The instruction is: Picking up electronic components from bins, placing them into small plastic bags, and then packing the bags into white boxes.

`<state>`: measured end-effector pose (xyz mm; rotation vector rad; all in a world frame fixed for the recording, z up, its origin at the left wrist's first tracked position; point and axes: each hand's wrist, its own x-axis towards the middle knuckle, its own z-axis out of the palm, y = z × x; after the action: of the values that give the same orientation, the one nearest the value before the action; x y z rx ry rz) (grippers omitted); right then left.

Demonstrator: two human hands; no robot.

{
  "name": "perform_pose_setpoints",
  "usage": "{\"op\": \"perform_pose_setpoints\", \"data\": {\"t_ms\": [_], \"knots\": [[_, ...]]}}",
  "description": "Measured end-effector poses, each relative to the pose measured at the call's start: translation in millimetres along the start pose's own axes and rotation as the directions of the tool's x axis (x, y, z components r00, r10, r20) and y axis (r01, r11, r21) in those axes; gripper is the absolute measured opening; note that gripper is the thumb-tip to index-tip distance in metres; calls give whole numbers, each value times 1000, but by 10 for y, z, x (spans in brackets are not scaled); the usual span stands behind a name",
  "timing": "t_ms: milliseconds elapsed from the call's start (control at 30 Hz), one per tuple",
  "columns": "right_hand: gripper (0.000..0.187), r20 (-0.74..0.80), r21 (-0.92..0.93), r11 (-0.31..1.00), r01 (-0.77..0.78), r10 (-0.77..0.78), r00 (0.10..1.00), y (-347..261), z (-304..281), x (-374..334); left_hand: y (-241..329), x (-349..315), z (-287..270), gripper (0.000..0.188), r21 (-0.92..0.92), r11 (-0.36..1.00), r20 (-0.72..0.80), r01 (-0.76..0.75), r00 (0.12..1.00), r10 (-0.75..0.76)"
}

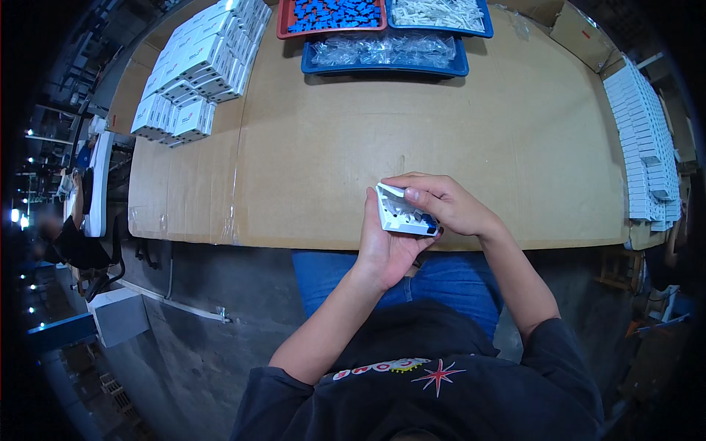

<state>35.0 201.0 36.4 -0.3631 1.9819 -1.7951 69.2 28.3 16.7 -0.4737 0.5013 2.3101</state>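
A small white box (401, 223) rests tilted in my left hand (380, 253), just over the table's near edge. Its upper side seems open, showing whitish pieces and a dark blue piece (428, 222) at the right end. My left palm and fingers support it from below and along its left side. From the right, my right hand (454, 206) closes over the box, its thumb on the top and its fingers along the far edge. Part of the contents is hidden under that hand.
Stacked white boxes (198, 59) stand at the far left, and more white boxes (643, 140) are piled at the right edge. Behind are a red tray (281, 26) of blue pieces, a blue tray (487, 29) of white pieces and another blue tray (382, 71) of clear plastic bags on the cardboard-covered table (316, 147).
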Motion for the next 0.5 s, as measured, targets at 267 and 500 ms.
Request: {"op": "perform_pose_setpoints", "data": {"t_ms": [267,500], "knots": [[43,64,42,999,-6,3,998,-18,-121,40,10,24,5,70,-81,995,51,62,997,-58],[39,-6,-3,1000,2,-2,1000,-16,-95,37,19,66,2,68,-68,994,50,82,996,-79]]}}
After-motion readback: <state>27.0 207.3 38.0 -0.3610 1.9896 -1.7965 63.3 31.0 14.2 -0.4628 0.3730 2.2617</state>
